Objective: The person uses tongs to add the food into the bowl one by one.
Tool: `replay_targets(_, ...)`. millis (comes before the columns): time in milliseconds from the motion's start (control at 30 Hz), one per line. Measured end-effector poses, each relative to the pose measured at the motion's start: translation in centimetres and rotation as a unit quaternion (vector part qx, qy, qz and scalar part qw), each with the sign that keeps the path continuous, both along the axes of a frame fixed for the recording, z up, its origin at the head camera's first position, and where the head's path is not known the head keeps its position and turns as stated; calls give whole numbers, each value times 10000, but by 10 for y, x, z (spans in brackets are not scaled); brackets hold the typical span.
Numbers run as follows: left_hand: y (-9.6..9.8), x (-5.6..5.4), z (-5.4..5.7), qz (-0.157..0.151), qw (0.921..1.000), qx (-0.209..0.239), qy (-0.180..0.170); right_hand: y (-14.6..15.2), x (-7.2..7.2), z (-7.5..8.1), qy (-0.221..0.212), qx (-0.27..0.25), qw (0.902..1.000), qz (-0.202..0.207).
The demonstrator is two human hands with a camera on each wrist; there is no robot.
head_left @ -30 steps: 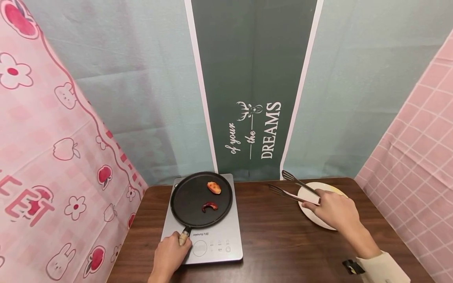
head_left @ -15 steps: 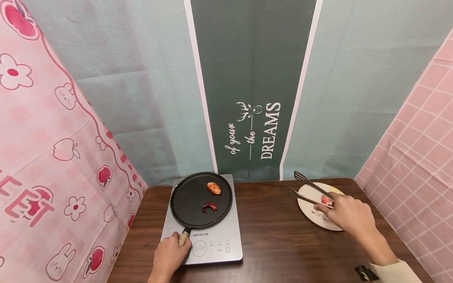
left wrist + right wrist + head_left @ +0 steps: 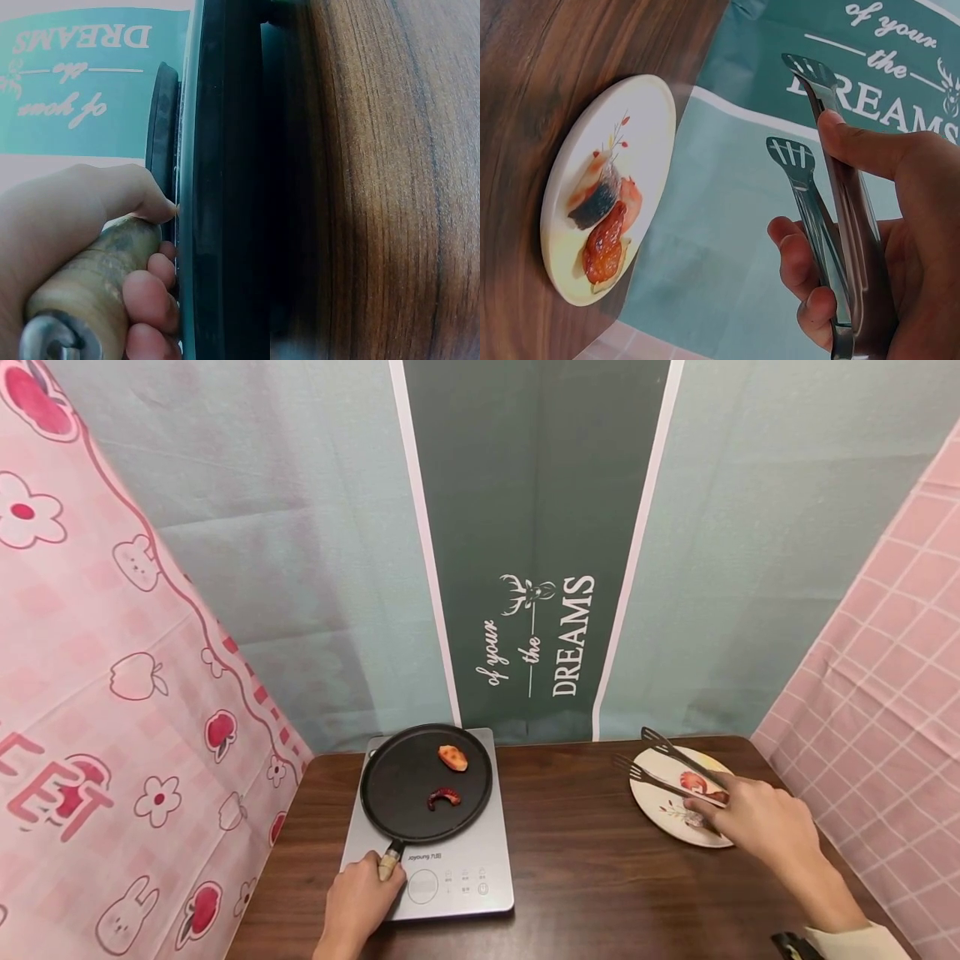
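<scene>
My left hand (image 3: pixel 362 892) grips the wooden handle (image 3: pixel 94 277) of a round black flat pan (image 3: pixel 408 793). On the pan lie an orange-brown food piece (image 3: pixel 453 758) and a curled dark-red piece like an octopus tentacle (image 3: pixel 444 797). My right hand (image 3: pixel 776 827) holds metal tongs (image 3: pixel 862 255) with slotted tips, their arms spread and nothing between them. The tongs overlap a white plate (image 3: pixel 651 807) in the head view. That plate carries a glazed brown piece like a chicken wing (image 3: pixel 606 244), a dark-skinned fish slice (image 3: pixel 596 201) and a reddish-pink piece (image 3: pixel 633 196).
Beneath the pan is a silver induction cooker (image 3: pixel 487 860) with a touch panel. The brown wooden table (image 3: pixel 577 852) runs between cooker and plate. Fabric hangs close behind it, and pink patterned cloths (image 3: pixel 885 693) flank both sides.
My right hand and the tongs have moved right and slightly toward me, uncovering more of the plate and its food. My left hand, the pan and its pieces have stayed put.
</scene>
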State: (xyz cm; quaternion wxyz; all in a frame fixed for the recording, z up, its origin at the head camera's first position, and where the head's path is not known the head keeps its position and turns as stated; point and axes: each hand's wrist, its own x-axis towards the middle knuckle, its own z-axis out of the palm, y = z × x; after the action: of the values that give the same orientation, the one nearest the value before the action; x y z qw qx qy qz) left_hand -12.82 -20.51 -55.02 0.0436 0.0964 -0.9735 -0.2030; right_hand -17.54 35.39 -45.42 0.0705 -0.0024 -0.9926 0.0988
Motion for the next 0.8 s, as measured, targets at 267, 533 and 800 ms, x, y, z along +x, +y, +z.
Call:
replay_targets(267, 0, 0, 0, 1, 10000, -11, -35, 15, 4, -6, 33, 13, 10000, -5)
replay_targets(533, 0, 0, 2, -3, 10000, -10, -18, 33, 10, -10, -170, 16, 9998, -88)
replay_targets(800, 1, 0, 1, 4, 10000, -8, -32, 47, 18, -13, -202, 22, 9998, -47)
